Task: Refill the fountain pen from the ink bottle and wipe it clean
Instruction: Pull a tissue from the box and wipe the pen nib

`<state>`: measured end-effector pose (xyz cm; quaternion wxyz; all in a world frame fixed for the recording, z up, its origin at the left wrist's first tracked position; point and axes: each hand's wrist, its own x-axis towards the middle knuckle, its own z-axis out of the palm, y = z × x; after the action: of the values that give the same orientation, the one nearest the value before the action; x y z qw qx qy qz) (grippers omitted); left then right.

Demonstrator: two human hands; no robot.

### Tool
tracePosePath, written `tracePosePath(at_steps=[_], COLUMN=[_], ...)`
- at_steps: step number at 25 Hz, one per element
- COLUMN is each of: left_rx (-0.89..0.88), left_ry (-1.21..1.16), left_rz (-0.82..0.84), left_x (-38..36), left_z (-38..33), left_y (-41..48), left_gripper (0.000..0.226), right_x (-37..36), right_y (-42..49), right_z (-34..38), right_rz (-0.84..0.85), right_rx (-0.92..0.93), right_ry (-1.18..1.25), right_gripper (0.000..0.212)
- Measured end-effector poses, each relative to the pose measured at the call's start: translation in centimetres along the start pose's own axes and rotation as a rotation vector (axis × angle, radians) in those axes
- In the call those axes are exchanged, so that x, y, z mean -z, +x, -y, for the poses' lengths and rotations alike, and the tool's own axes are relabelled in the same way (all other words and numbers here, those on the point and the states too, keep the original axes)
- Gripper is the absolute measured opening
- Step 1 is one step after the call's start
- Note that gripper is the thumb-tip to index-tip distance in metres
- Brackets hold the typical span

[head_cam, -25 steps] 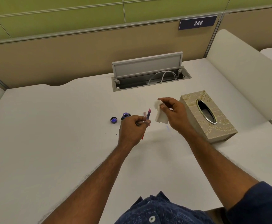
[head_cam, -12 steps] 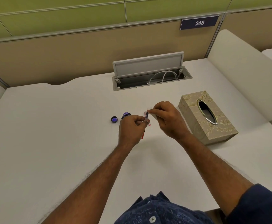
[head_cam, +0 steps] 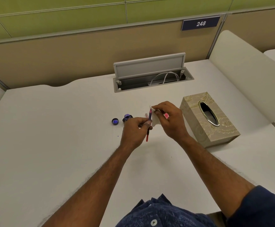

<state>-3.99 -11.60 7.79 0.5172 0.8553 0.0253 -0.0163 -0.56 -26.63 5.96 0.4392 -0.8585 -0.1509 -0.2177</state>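
Red pen [head_cam: 147, 137] gripped by left fingers [head_cam: 141, 120], tissue [head_cam: 155, 120] pinched by right fingers [head_cam: 160, 106], sign [head_cam: 200, 23] 248

The ink bottle [head_cam: 127, 117] stands on the counter [head_cam: 51, 128], with its cap [head_cam: 115, 121] just to its left. Right of the bottle, the left grip [head_cam: 134, 130] holds the fountain pen [head_cam: 147, 135]. The tissue [head_cam: 155, 119] in the right grip [head_cam: 171, 120] touches the pen's far end. The tissue box [head_cam: 208, 118] stands further right. The cable well [head_cam: 149, 81] lies behind.
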Motion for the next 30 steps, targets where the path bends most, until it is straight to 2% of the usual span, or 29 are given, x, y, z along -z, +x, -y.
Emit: tracePosePath(at_steps=[6,12,15,18,21,24,27,30], left_rx=[0.022,0.03,0.039,0.051,0.052,0.043,0.042,0.051], left_ry=[-0.032,-0.04,-0.038,-0.028,-0.039,-0.05,-0.063,-0.07], left_rz=[0.041,0.048,0.037,0.039,0.036,0.027,0.034,0.045], left_x=[0.0,-0.2,-0.1,-0.2,-0.3,-0.2,0.0,-0.1], left_z=[-0.1,-0.2,-0.1,-0.1,-0.2,-0.2,-0.1,-0.1], left_y=[0.2,0.3,0.3,0.3,0.4,0.5,0.7,0.7], left_gripper=[0.027,0.029,0.029,0.029,0.029,0.029,0.029,0.029], right_x=[0.1,-0.1,-0.1,0.0,-0.1,-0.1,-0.1,-0.2], right_y=[-0.2,-0.2,0.0,-0.1,-0.4,-0.6,-0.6,-0.5], right_z=[-0.4,-0.5,-0.9,-1.0,-0.4,-0.2,-0.9,-1.1], right_rz=[-0.017,0.016,0.049,0.014,-0.001,0.023,0.023,-0.038], right_rx=[-0.031,0.12,0.1,0.101,0.177,0.256,0.222,0.155], right_ry=[0.017,-0.075,-0.108,-0.123,-0.132,-0.182,-0.209,-0.172], right_gripper=[0.026,0.018,0.02,0.023,0.032,0.032,0.021,0.024])
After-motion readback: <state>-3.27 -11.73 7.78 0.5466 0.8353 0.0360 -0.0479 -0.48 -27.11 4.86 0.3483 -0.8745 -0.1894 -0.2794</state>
